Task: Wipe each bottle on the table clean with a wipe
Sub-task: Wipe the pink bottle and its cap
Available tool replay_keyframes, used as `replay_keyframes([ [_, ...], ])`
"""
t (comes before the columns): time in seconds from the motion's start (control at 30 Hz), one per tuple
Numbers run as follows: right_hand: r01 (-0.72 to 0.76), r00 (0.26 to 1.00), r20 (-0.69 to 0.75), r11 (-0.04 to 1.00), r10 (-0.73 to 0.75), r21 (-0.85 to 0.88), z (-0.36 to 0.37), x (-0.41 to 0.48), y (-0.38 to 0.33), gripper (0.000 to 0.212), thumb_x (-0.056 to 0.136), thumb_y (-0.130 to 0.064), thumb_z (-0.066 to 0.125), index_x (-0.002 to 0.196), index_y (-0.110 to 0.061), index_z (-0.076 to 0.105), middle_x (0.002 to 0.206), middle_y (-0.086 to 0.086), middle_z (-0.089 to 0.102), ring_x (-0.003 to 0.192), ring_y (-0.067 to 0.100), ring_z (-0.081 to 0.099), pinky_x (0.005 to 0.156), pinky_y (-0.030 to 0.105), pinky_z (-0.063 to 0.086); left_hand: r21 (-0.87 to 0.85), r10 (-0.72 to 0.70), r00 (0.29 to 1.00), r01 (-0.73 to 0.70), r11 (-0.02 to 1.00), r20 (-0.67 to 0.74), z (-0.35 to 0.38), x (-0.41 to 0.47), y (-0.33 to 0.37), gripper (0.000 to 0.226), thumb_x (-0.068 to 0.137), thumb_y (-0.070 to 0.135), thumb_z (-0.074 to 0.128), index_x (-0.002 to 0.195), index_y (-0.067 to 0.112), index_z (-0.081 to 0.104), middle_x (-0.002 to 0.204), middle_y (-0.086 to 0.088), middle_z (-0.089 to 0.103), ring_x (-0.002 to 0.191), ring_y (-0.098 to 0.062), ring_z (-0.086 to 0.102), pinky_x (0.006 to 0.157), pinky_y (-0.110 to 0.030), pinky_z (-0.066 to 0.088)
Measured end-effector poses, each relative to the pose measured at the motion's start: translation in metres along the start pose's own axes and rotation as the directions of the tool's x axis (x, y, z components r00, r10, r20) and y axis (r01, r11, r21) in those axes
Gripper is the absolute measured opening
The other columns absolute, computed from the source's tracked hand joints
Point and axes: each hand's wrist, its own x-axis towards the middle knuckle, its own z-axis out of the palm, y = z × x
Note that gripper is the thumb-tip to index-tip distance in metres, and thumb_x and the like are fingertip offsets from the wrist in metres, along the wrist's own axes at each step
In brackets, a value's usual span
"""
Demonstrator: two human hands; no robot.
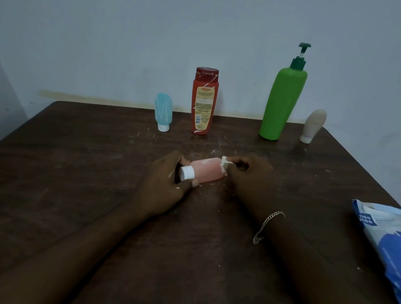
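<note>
While on its side, pink bottle (206, 169) crosswise, white cap (186, 173) leftward.

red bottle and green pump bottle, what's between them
Nothing stands between the red bottle and the green pump bottle: only bare, scuffed table, seen in the head view.

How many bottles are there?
5. A blue bottle, red bottle, green pump bottle and beige bottle stand at the far edge of the table; the left hand holds the pink bottle, the right hand a wipe. None seems hidden.
</note>
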Motion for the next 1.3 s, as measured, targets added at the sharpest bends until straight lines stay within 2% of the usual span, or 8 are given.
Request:
replay_keyframes([
  [0.1, 0.102, 0.994, 0.040, 0.991, -0.099, -0.089, 0.006, -0.006, -0.016, 0.017, 0.088, -0.019, 0.066, 0.103, -0.017, 0.075, 0.102, 0.002, 0.071, 0.084, 0.004, 0.057, 0.079, 0.018, 0.047, -0.023, -0.012, 1.000, 0.012, 1.000, 0.006, 0.000, -0.001, 0.002, 0.033, 0.080, 0.028, 0.081, 0.100, 0.026, 0.055, 0.103, 0.015, 0.059, 0.090, -0.004, 0.058, 0.067, -0.018, 0.045],
  [0.23, 0.326, 0.922, 0.245, 0.943, -0.301, -0.066, 0.022, -0.022, -0.047, 0.020, 0.091, -0.014, 0.060, 0.105, -0.013, 0.072, 0.108, 0.008, 0.066, 0.096, 0.019, 0.061, 0.090, 0.037, 0.049, -0.082, 0.033, 0.998, -0.037, 0.996, -0.051, -0.004, -0.004, 0.004, 0.023, 0.082, 0.019, 0.078, 0.092, 0.019, 0.058, 0.089, 0.010, 0.063, 0.080, -0.004, 0.060, 0.062, -0.017, 0.045],
  [0.3, 0.377, 0.910, 0.193, 0.926, -0.367, -0.016, 0.027, -0.025, -0.047, 0.019, 0.086, -0.012, 0.061, 0.099, -0.012, 0.074, 0.101, 0.008, 0.067, 0.091, 0.021, 0.063, 0.084, 0.036, 0.050, -0.096, 0.062, 0.995, -0.069, 0.993, -0.074, -0.005, -0.007, 0.005, 0.022, 0.081, 0.017, 0.078, 0.089, 0.018, 0.057, 0.083, 0.009, 0.064, 0.076, -0.005, 0.060, 0.060, -0.017, 0.043],
  [0.43, 0.227, 0.972, 0.075, 0.971, -0.222, -0.076, 0.018, -0.011, -0.029, 0.021, 0.087, -0.011, 0.064, 0.105, -0.015, 0.075, 0.100, 0.005, 0.068, 0.082, 0.008, 0.055, 0.070, 0.010, 0.036, -0.050, 0.028, 0.998, -0.031, 0.998, -0.052, -0.007, -0.006, 0.005, 0.034, 0.075, 0.022, 0.085, 0.095, 0.023, 0.057, 0.099, 0.013, 0.063, 0.088, -0.003, 0.059, 0.068, -0.021, 0.048],
  [0.7, -0.220, 0.975, 0.033, 0.967, 0.218, 0.127, 0.007, -0.004, -0.003, 0.013, 0.082, -0.020, 0.070, 0.092, -0.022, 0.078, 0.077, -0.003, 0.075, 0.073, 0.013, 0.070, 0.075, 0.042, 0.059, -0.027, 0.014, 1.000, -0.015, 1.000, -0.028, -0.005, -0.005, 0.004, 0.038, 0.075, 0.022, 0.085, 0.095, 0.030, 0.053, 0.107, 0.014, 0.061, 0.092, 0.000, 0.057, 0.070, -0.018, 0.047],
  [0.87, -0.009, 0.999, 0.044, 1.000, 0.010, -0.016, 0.012, -0.009, -0.025, 0.021, 0.090, -0.021, 0.064, 0.107, -0.019, 0.075, 0.103, -0.001, 0.073, 0.091, 0.006, 0.062, 0.089, 0.029, 0.051, -0.013, 0.024, 0.999, -0.024, 1.000, -0.045, -0.005, -0.006, 0.005, 0.035, 0.075, 0.021, 0.084, 0.094, 0.027, 0.055, 0.102, 0.013, 0.061, 0.089, -0.003, 0.057, 0.070, -0.021, 0.048],
  [1.0, 0.244, 0.934, 0.299, 0.959, -0.194, -0.141, 0.018, -0.019, -0.053, 0.026, 0.091, -0.013, 0.061, 0.116, -0.013, 0.069, 0.119, 0.006, 0.060, 0.104, 0.015, 0.055, 0.089, 0.024, 0.041, -0.053, 0.052, 0.996, -0.056, 0.997, -0.075, -0.005, -0.007, 0.004, 0.028, 0.077, 0.020, 0.082, 0.090, 0.022, 0.058, 0.090, 0.010, 0.063, 0.081, -0.005, 0.060, 0.068, -0.030, 0.053],
  [1.3, 0.176, 0.977, 0.153, 0.969, -0.150, -0.175, 0.012, -0.007, -0.033, 0.028, 0.084, -0.012, 0.068, 0.111, -0.016, 0.071, 0.104, 0.003, 0.062, 0.087, 0.007, 0.049, 0.070, 0.016, 0.034, -0.043, 0.028, 0.998, -0.030, 0.999, -0.050, -0.005, -0.007, 0.006, 0.034, 0.073, 0.019, 0.085, 0.093, 0.022, 0.058, 0.093, 0.017, 0.058, 0.086, 0.000, 0.057, 0.065, -0.015, 0.042],
])
